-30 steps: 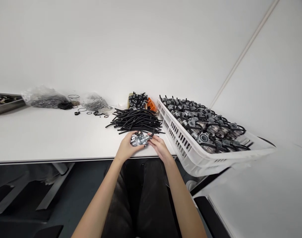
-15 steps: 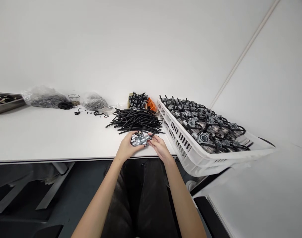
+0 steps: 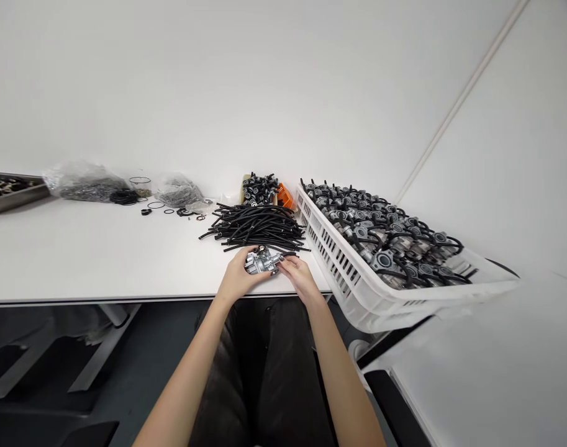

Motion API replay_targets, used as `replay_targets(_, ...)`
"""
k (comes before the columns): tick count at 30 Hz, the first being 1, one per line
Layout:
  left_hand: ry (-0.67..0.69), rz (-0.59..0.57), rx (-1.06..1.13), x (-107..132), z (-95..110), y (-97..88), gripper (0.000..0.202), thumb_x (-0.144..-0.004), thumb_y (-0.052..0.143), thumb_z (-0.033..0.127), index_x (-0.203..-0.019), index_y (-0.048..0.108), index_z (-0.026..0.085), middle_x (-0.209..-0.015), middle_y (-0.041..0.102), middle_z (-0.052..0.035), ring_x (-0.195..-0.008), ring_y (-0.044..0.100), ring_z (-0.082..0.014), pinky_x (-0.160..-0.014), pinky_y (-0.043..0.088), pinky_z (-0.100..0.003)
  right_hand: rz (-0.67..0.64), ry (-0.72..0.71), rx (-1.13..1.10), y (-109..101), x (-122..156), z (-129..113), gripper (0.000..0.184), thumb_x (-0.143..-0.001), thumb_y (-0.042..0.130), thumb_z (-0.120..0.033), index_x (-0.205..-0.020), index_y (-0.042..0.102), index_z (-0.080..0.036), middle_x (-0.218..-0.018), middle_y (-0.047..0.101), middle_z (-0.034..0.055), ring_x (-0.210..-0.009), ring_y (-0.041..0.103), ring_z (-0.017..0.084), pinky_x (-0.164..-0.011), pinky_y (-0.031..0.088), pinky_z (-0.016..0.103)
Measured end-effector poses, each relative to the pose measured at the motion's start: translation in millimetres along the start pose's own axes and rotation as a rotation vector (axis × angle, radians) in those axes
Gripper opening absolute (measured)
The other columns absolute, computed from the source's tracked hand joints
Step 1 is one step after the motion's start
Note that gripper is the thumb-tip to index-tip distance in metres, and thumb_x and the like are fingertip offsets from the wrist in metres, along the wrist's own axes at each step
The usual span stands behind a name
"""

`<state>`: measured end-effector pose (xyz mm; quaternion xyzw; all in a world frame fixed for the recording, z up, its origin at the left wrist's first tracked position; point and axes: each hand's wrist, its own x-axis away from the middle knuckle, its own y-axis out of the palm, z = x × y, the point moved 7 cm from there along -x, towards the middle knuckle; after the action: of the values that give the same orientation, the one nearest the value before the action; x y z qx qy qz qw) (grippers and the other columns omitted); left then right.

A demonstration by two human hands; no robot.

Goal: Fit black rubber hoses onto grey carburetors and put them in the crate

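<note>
Compared with half a second earlier, almost nothing is displaced: the short black hose (image 3: 289, 253) is now laid flatter and both hands are shifted only slightly. The carburettor (image 3: 261, 261) is held just above the near edge of the white surface (image 3: 101, 254), in front of the hose pile (image 3: 255, 226) and left of the white crate (image 3: 339, 273). The left hand (image 3: 236, 279) is curled closed around its body; the right hand (image 3: 299, 276) is bent against its right side, where the hose meets it, though a pinch on the hose cannot be confirmed. The cast-metal part is judged rigid, dense and knobbly, best gripped by its main body; the hose is judged light and pliable.
</note>
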<state>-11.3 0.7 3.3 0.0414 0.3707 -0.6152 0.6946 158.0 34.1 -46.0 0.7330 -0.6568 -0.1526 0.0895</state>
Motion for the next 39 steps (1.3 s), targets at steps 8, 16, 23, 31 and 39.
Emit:
replay_targets(8, 0.001, 0.011, -0.002, 0.0, -0.9, -0.9, 0.056, -0.066, 0.078, 0.040, -0.114, 0.057, 0.019, -0.113, 0.067, -0.0072, -0.105, 0.063, -0.0241, -0.093, 0.049, -0.037, -0.038, 0.028, 0.002, 4.9, 0.9, -3.5, 0.031, -0.060, 0.083, -0.038, -0.080, 0.071, -0.018, -0.088, 0.072, 0.0040, -0.089, 0.066, 0.019, -0.093, 0.048, 0.036)
replay_targets(16, 0.009, 0.014, -0.005, 0.6, -1.5, 0.0, 0.058, -0.066, 0.077, 0.042, -0.115, 0.056, 0.018, -0.114, 0.066, -0.0077, -0.105, 0.062, -0.0242, -0.095, 0.048, -0.038, -0.001, -0.019, 0.003, -1.3, -2.2, 3.6, 0.035, -0.062, 0.083, -0.040, -0.083, 0.067, -0.018, -0.090, 0.072, 0.0049, -0.093, 0.066, 0.020, -0.094, 0.048, 0.039)
replay_targets(23, 0.025, 0.002, 0.005, 0.8, 1.5, 0.7, 0.055, -0.066, 0.078, 0.039, -0.114, 0.057, 0.020, -0.113, 0.066, -0.0061, -0.104, 0.062, -0.0230, -0.093, 0.049, -0.035, -0.009, -0.020, 0.024, -1.7, -2.9, 2.9, 0.031, -0.060, 0.083, -0.040, -0.077, 0.068, -0.019, -0.084, 0.071, 0.0041, -0.091, 0.065, 0.021, -0.094, 0.047, 0.039)
replay_targets(31, 0.022, 0.009, 0.008, 1.1, 0.9, 0.3, 0.055, -0.067, 0.078, 0.039, -0.114, 0.056, 0.019, -0.111, 0.067, -0.0065, -0.102, 0.063, -0.0231, -0.092, 0.050, -0.036, -0.065, 0.006, -0.006, 4.8, 2.8, -4.4, 0.040, -0.058, 0.084, -0.036, -0.093, 0.072, -0.021, -0.101, 0.072, 0.0049, -0.099, 0.064, 0.021, -0.099, 0.045, 0.037)
replay_targets(39, 0.031, -0.001, 0.013, 1.4, 1.9, 0.8, 0.057, -0.067, 0.077, 0.041, -0.114, 0.056, 0.019, -0.113, 0.066, -0.0075, -0.105, 0.062, -0.0239, -0.094, 0.049, -0.038, -0.076, 0.022, -0.015, 5.0, 2.7, -4.8, 0.041, -0.061, 0.082, -0.036, -0.099, 0.072, -0.022, -0.106, 0.072, 0.0054, -0.102, 0.064, 0.022, -0.100, 0.044, 0.040)
